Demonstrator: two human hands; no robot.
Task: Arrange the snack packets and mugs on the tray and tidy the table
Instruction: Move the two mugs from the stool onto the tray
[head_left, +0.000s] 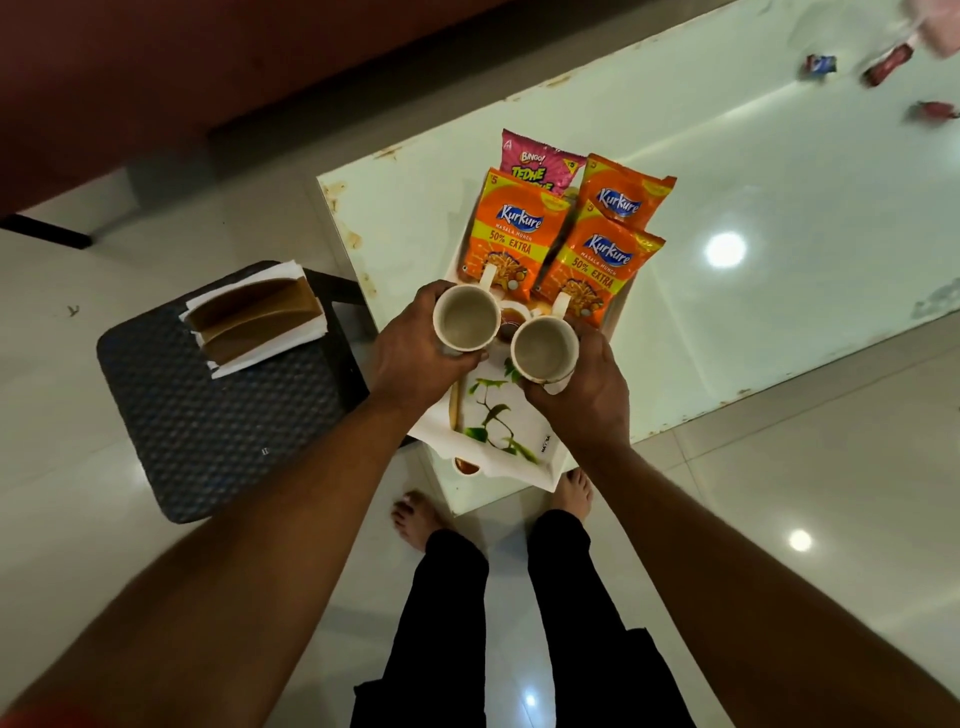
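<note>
Left hand (415, 345) wrapped around left mug (466, 318), fingers closed on its wall; handle points away toward the packets. Right hand (579, 387) wrapped around right mug (544, 349), same closed grip, handle also pointing away. Both mugs upright, mouths open to camera, held over middle of tray (511, 431). Cannot tell whether bases touch the tray: hidden by mugs and hands. Mugs close, not touching.

Tray white with green leaf print, sitting on near corner of glossy table (779, 208), near edge overhanging slightly. Orange patch between the mugs, too obscured to identify.

Far half of tray: three orange Kurkure packets (511, 234) overlapping, pink Bingo packet (535, 163) mostly covered behind them. Lower edges of two front packets hidden behind mugs.

Top right of table: small wrappers (888, 65), blurred, one cut off by frame edge; contents unreadable.

Left: dark stool (218, 415) with brown holder on white napkins (254, 319). Below: bare feet, black trousers.
</note>
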